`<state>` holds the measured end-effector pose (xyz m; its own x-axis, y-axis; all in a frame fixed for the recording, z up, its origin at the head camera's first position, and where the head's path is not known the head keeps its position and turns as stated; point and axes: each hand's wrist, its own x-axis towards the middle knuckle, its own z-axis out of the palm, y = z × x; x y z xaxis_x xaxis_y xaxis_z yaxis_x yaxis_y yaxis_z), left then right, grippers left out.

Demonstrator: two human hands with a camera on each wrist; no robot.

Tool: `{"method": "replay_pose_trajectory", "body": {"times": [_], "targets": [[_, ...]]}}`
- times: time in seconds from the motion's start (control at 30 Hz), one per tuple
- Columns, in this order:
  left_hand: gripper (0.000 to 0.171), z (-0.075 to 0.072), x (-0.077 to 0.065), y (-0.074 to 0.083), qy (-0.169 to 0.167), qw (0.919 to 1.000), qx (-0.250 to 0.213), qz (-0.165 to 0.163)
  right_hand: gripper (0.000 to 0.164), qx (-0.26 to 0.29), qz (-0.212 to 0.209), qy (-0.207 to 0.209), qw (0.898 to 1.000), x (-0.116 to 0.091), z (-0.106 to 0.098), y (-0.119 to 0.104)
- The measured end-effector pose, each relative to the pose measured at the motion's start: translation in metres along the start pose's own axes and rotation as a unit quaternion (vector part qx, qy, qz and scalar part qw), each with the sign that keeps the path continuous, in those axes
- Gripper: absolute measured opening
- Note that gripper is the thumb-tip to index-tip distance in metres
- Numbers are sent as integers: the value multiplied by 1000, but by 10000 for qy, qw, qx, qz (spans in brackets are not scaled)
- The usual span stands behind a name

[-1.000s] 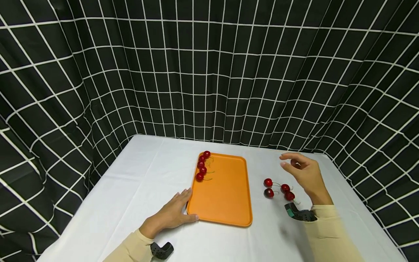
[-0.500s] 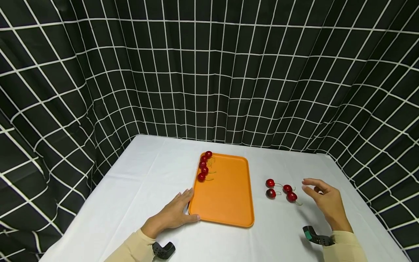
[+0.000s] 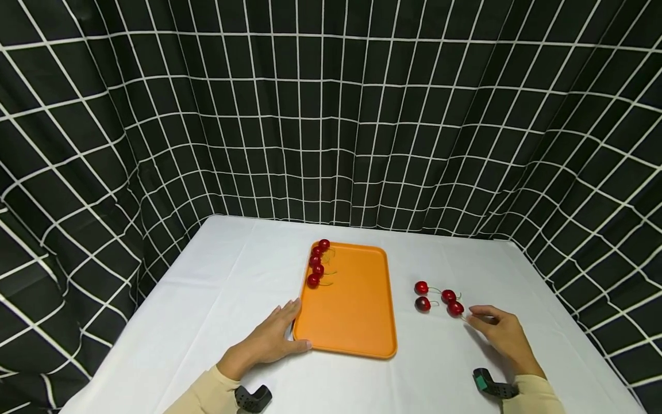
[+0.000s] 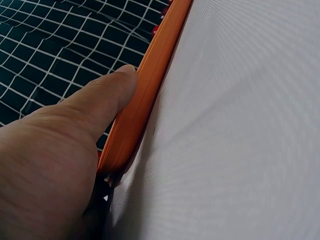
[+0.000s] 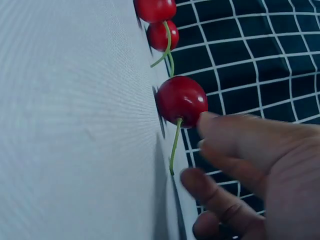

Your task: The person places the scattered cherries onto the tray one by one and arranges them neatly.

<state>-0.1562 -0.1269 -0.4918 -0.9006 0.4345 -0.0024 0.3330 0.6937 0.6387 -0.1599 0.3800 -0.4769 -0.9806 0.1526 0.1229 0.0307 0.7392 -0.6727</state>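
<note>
Cream cloth makes the sleeves, lowest in the frame, each with a black device at the wrist. At lower left, the left hand rests at the corner of the orange tray, with fingers extended along its left edge and the thumb at the front edge. At lower right, the right hand is bent, a narrow space between its fingertips, and appears to hold nothing; whether it touches the nearest cherry, I cannot tell.

This cherry lies on the white-covered bench, right of the tray. I judge it light, smooth and somewhat slippery, and the skin could bruise. The green stem points to the hand and seems the gentlest place to pinch. A neighbouring cherry sits close behind, so fingers round the fruit could push it; two more lie to the left. Five cherries line the tray's upper left edge. Farthest hangs the black curtain with white grid.
</note>
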Motion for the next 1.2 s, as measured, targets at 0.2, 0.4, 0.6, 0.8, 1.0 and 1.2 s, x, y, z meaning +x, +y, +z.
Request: {"method": "replay_pose_trajectory", "body": {"times": [0.2, 0.4, 0.6, 0.8, 1.0, 1.2], "targets": [[103, 0, -2, -2, 1, 10000, 78, 14, 27, -492, -331, -34, 9982, -1, 6, 2], [103, -1, -5, -3, 25, 10000, 33, 32, 20, -668, -520, 22, 9964, 1, 12, -2], [103, -3, -7, -5, 92, 9999, 25, 59, 15, -712, -546, 105, 9959, 4, 16, -8], [104, -1, -7, -6, 77, 10000, -8, 29, 8, -696, -612, 331, 9951, 3, 18, -7], [104, 0, -6, -6, 52, 10000, -41, 73, 14, -311, -161, 710, 9969, -1, 19, -4], [103, 1, -1, -2, 37, 9999, -59, 120, 25, 558, 284, 981, 9932, -1, 10, -2]]}}
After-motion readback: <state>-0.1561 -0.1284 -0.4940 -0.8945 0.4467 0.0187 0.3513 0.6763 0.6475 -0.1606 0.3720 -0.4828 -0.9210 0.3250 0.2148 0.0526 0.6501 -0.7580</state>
